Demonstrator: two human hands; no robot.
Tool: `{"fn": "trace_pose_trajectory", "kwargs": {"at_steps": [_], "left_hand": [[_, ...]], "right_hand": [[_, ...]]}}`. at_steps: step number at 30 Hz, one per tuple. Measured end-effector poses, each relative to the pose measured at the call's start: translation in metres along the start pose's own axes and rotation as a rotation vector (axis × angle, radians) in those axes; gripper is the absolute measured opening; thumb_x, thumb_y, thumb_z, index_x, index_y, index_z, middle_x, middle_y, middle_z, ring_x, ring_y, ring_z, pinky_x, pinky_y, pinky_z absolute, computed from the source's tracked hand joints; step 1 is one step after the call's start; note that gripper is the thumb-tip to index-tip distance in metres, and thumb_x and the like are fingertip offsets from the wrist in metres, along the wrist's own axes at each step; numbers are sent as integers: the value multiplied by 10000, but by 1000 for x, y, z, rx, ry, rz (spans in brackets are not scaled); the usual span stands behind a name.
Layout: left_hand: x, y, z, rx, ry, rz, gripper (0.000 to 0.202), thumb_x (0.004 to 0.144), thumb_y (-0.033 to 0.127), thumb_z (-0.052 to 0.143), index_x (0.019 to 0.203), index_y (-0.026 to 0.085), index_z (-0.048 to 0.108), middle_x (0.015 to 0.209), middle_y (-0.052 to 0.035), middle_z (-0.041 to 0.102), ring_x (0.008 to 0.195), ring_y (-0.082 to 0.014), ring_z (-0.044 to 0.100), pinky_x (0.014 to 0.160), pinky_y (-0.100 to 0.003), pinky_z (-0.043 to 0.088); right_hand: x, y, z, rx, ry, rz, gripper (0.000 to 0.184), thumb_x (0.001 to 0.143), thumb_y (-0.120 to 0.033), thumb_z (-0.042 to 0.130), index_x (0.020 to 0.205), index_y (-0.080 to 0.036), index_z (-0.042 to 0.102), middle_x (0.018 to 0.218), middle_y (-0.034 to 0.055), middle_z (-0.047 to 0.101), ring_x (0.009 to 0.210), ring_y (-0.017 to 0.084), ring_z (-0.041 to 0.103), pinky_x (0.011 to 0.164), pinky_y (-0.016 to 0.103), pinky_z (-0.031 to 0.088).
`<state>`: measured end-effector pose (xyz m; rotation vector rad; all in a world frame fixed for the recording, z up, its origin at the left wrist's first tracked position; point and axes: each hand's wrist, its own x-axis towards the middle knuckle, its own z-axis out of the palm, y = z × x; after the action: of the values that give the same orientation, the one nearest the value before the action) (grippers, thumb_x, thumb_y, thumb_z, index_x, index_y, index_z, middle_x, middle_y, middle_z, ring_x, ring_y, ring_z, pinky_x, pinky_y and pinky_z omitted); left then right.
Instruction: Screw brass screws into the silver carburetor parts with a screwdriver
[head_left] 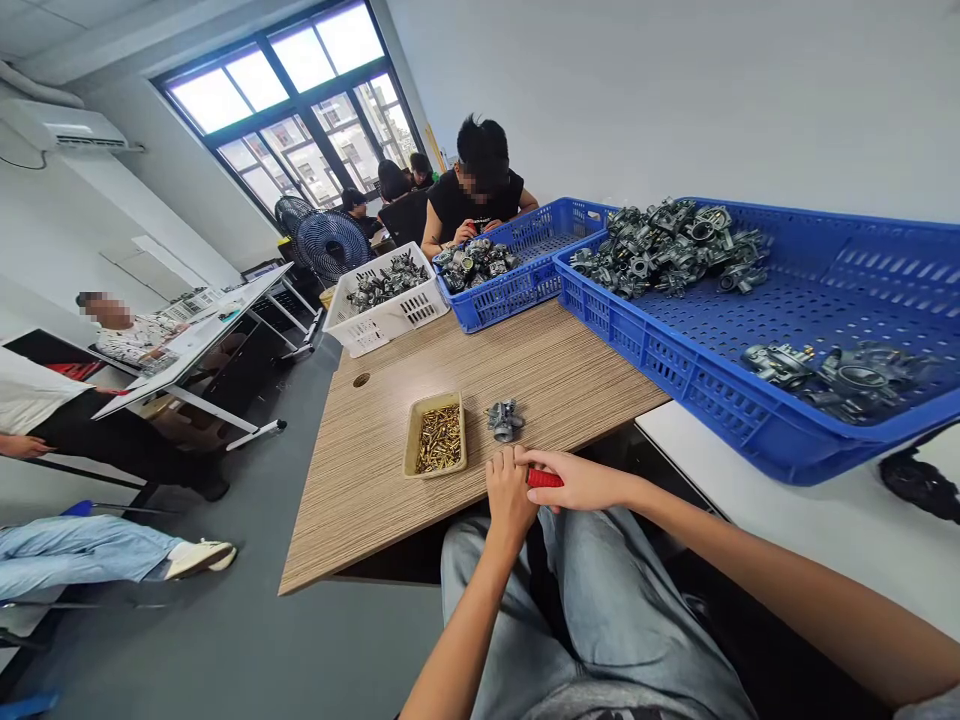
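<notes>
Metal part lay on the table beside the tray of brass pieces, probably for easy reach; the right hand gripped a red handle, but whether the overlapped left hand gripped anything I couldn't tell.

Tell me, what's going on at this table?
At the near edge of the table, the right hand holds a red handle, close against the left hand. A metal part lies just beyond them, beside a tub of brassy pieces. Opposite, a co-worker sits head down behind a blue crate.
</notes>
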<state>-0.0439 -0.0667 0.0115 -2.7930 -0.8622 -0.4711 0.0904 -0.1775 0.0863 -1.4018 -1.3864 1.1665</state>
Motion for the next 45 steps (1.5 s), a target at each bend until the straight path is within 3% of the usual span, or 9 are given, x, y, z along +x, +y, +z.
{"fn": "trace_pose_trajectory", "kwargs": {"at_steps": [7, 12, 21, 25, 27, 31, 35, 40, 45], "left_hand": [[0, 1, 0, 0, -4, -3, 169, 1026, 285, 557, 1075, 175, 676, 1021, -112, 668, 951, -287, 591, 844, -404, 461], [-1, 0, 1, -9, -3, -3, 192, 1015, 275, 566, 1127, 168, 679, 1037, -113, 668, 960, -288, 589, 848, -405, 465], [1, 0, 0, -29, -11, -19, 169, 1007, 284, 573, 1089, 181, 678, 1007, -107, 658, 952, -287, 591, 848, -401, 466], [1, 0, -2, -33, -25, -21, 137, 998, 295, 589, 1051, 188, 658, 1001, -102, 652, 943, -285, 589, 851, -402, 467], [-1, -1, -2, -58, -20, -8, 144, 995, 327, 603, 1031, 193, 644, 1000, -100, 647, 934, -284, 587, 857, -406, 476], [-4, -1, -6, -237, 199, -45, 246, 1033, 356, 566, 1186, 166, 595, 1144, -130, 620, 1067, -290, 596, 957, -433, 506], [11, 1, -14, -370, 433, -119, 489, 1026, 352, 608, 1442, 144, 458, 1410, -212, 519, 1345, -334, 516, 1148, -522, 446], [51, -7, -11, -497, 383, -247, 783, 934, 373, 738, 1574, 170, 337, 1538, -219, 449, 1475, -367, 444, 1227, -563, 400], [70, -28, 1, -722, 217, -193, 671, 912, 345, 742, 1499, 174, 467, 1435, -165, 582, 1381, -300, 567, 1204, -489, 460]], "right_hand": [[0, 3, 2, 4, 9, -7, 458, 883, -327, 695, 1308, -177, 618, 745, -33, 635, 655, 169, 633, 636, 293, 497], [0, 3, 3, 3, 26, -31, 453, 888, -319, 685, 1316, -186, 620, 854, -1, 682, 666, 164, 647, 637, 295, 511], [2, 5, 7, -12, 14, -18, 375, 893, -322, 685, 1239, -189, 628, 741, -23, 658, 654, 183, 649, 631, 304, 506], [2, 1, 7, -14, -7, -34, 199, 896, -365, 699, 986, -201, 632, 705, -25, 638, 641, 163, 614, 617, 286, 477], [3, -2, 4, 4, 2, -49, 277, 914, -448, 700, 834, -211, 581, 675, -24, 615, 613, 143, 572, 593, 271, 454], [3, -10, -19, 121, 200, -25, 499, 950, -705, 595, 859, -215, 577, 689, -29, 578, 531, 122, 496, 507, 267, 416], [3, -12, -55, 54, 546, -144, 643, 920, -832, 562, 811, -200, 616, 772, 16, 598, 727, 164, 566, 665, 291, 488], [3, -1, -86, 272, 823, -80, 691, 796, -893, 660, 814, -206, 590, 738, -6, 571, 593, 110, 434, 528, 259, 384], [1, 9, -95, 341, 839, -63, 635, 746, -786, 785, 929, -198, 630, 772, 10, 668, 580, 107, 538, 538, 243, 445]]}}
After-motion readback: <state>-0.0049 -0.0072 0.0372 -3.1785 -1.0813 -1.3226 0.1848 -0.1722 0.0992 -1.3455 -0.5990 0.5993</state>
